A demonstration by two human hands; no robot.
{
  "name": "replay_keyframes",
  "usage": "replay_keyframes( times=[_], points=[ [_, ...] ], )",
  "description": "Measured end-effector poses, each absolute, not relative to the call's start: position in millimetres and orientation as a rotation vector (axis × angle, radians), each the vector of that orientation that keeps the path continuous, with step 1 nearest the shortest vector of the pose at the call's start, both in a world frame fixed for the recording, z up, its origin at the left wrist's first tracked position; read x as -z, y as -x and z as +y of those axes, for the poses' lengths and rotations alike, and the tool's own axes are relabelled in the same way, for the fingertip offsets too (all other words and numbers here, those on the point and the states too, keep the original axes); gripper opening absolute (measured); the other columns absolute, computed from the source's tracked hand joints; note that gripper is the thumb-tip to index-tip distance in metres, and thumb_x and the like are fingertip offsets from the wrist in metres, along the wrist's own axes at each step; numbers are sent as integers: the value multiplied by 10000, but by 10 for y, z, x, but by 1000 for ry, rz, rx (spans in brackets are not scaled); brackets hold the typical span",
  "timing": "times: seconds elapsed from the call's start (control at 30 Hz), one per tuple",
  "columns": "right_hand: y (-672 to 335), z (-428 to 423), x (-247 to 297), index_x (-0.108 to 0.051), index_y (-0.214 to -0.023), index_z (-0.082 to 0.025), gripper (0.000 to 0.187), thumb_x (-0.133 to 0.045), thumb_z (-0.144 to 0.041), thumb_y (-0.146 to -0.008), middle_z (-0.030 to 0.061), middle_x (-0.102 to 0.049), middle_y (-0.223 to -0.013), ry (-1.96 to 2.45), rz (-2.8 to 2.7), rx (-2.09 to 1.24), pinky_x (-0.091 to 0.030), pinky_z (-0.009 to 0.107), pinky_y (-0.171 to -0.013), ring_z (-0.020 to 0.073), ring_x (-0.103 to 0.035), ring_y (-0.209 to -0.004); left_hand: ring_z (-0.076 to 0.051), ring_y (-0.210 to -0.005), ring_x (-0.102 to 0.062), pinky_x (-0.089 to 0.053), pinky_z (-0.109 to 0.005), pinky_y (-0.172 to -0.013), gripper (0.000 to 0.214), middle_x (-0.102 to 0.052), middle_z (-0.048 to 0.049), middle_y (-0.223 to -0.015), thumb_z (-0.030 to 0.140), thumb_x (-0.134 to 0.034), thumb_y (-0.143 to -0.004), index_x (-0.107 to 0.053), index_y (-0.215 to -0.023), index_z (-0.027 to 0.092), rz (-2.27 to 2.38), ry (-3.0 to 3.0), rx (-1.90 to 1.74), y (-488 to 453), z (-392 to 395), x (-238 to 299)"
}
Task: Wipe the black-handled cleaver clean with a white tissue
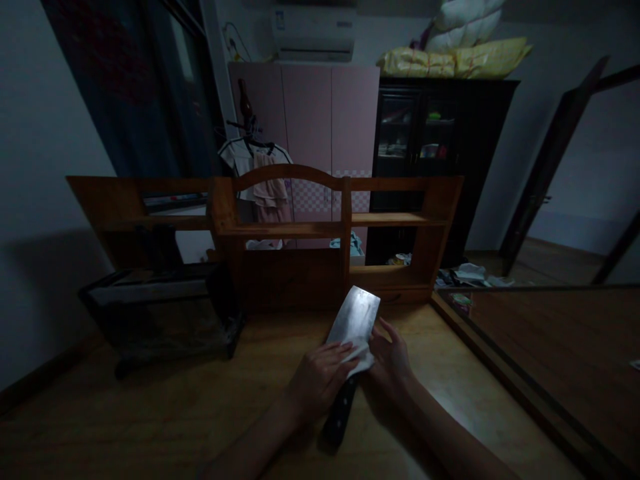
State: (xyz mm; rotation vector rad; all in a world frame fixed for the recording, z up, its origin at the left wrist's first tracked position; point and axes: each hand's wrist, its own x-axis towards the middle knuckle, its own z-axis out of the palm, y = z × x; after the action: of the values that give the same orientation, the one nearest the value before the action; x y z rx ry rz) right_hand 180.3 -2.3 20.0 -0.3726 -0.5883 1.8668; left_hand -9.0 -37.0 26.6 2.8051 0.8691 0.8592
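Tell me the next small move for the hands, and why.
Probably slide the white cloth along the knife blade, away from the black handle: the left hand lies on the cloth near the handle, the blade's far part is uncovered, and the right hand sits at the blade's right side, seemingly steadying it.

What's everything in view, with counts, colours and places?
Cleaver: 1, silver and black, front centre
Cloth: 1, white, on cleaver
Wood surface: 1, tan, beneath
Shelf unit: 1, brown, middle
Box: 1, black-edged, left
Clothes: several, white and pink, behind shelf unit
Wardrobe: 1, pink, back
Cabinet: 1, black, right of wardrobe
Bundles: several, yellow and white, atop cabinet
Air conditioner: 1, white, above wardrobe
Curtain: 1, dark blue, left
Door frame: 1, dark, right
Left hand: 1, bare, on cloth
Right hand: 1, bare, beside cleaver
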Motion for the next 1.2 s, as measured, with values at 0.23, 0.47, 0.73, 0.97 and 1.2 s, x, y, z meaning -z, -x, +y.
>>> replay_keyframes(
  times=[0.23, 0.47, 0.73, 0.97, 1.2],
  points=[
    [-1793, -13, -159, -653, -1020, -157, 234, -539, -311, -884, 54, -727, -845, 266, -419, -1898, -516, 357, -843, 214, -675, -791, -158, -1286, -513, -407, -368, -1107, 388, -580, -13, -1359, 197, -336, -1009, -602, -1286, 260, 885, -2800, -1053, 139, -312, -205],
    [-1808, 20, -87, -640, -1061, -152, 257, -518, -322, -913, 61, -717, -871, 223, -446, -1912, -522, 354, -821, 207, -668, -793, -169, -1245, -556, -446, -362, -1078, 373, -625, -44, -1303, 187, -356, -998, -641, -1236, 227, 1051, -2748, -1181, 160, -264, -147],
    [-1789, -35, -189, -638, -1073, -163, 269, -524, -341, -906, 92, -716, -987, 239, -469, -1901, -511, 395, -858, 247, -670, -896, -218, -1402, -350, -339, -440, -1156, 454, -442, -70, -1480, 157, -354, -978, -465, -1417, 187, 1058, -2844, -1213, 226, -214, -111],
    [-1798, -5, -155, -649, -1046, -162, 258, -499, -325, -912, 54, -726, -869, 237, -459, -1902, -510, 355, -833, 207, -675, -791, -184, -1412, -333, -326, -394, -1167, 431, -423, -29, -1496, 191, -364, -1000, -461, -1418, 223, 815, -2895, -901, 119, -344, -220],
    [-1789, 31, -113, -636, -1080, -178, 257, -516, -320, -903, 43, -730, -909, 206, -476, -1913, -512, 373, -828, 216, -675, -845, -163, -1393, -367, -337, -379, -1161, 405, -447, -18, -1478, 188, -353, -1003, -508, -1375, 230, 873, -2872, -900, 104, -340, -208]
  ],
)
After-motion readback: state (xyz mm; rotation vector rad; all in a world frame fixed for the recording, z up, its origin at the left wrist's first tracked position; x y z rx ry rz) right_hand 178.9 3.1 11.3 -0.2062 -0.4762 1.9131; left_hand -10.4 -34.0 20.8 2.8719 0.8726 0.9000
